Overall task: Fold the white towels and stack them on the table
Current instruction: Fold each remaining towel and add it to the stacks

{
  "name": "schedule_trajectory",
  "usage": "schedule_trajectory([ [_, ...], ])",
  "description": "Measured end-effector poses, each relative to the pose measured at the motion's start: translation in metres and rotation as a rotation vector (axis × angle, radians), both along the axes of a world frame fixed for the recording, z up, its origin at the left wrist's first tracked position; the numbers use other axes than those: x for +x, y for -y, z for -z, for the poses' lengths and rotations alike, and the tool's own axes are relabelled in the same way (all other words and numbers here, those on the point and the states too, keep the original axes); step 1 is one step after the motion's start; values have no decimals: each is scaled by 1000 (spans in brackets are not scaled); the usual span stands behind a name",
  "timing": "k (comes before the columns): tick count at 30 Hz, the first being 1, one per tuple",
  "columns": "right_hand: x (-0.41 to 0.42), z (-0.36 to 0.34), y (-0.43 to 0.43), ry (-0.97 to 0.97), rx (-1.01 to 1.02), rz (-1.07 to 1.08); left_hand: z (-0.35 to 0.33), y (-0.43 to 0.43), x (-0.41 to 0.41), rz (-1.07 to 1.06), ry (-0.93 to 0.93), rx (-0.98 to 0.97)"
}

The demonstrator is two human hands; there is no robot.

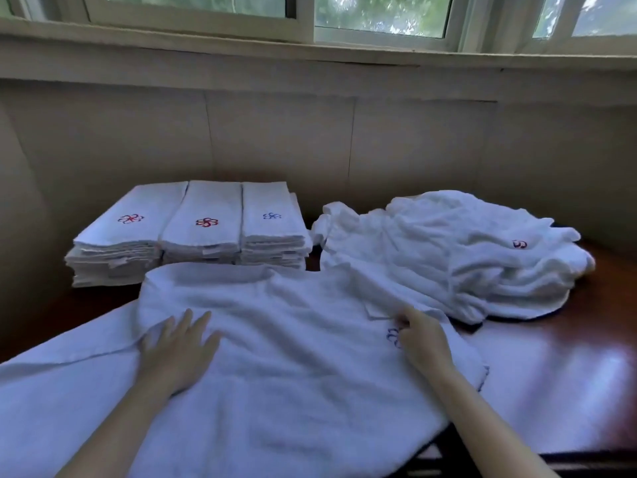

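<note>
Three folded stacks (193,232) on table (568,367). In front of stacks we find one towel (293,339) spread, mid-fold: L hand (175,350) flat, pressing; R hand (425,339) pinching it. Unfolded heap (448,250) right of stacks. Next, we judge: fold across, edges aligned.

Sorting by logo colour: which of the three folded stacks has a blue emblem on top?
The rightmost stack, nearest the unfolded pile; the middle stack and left stack carry reddish emblems.

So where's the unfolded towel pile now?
The unfolded towel pile sits far right on the table in the head view, beside the folded stacks, beyond the right hand.
</note>
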State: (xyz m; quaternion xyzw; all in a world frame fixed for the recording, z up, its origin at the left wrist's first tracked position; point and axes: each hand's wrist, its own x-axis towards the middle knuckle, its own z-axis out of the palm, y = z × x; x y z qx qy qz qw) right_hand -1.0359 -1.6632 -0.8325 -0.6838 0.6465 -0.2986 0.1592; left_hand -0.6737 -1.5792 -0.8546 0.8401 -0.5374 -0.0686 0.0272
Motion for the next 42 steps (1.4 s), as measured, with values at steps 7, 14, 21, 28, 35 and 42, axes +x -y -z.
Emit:
schedule_trajectory([
  [7, -53, -14, 16, 575, 170, 127, -3, -4, -5, -18, 22, -18],
  [14, -91, -27, -18, 5, 368, 128, -11, -9, -14, -27, -18, -14],
  [21, -92, -61, -49, 656, 159, -157, -17, -16, -28, -78, -64, -6],
  [28, -109, -81, -42, -444, 504, 85, -20, -21, -20, -10, -71, 35],
  [35, -14, -33, -40, -618, 129, -119, -20, -39, 14, -31, -54, -61],
  [42, 94, -11, 0, -410, -22, -167, -29, -58, 35, -253, -26, -479],
])
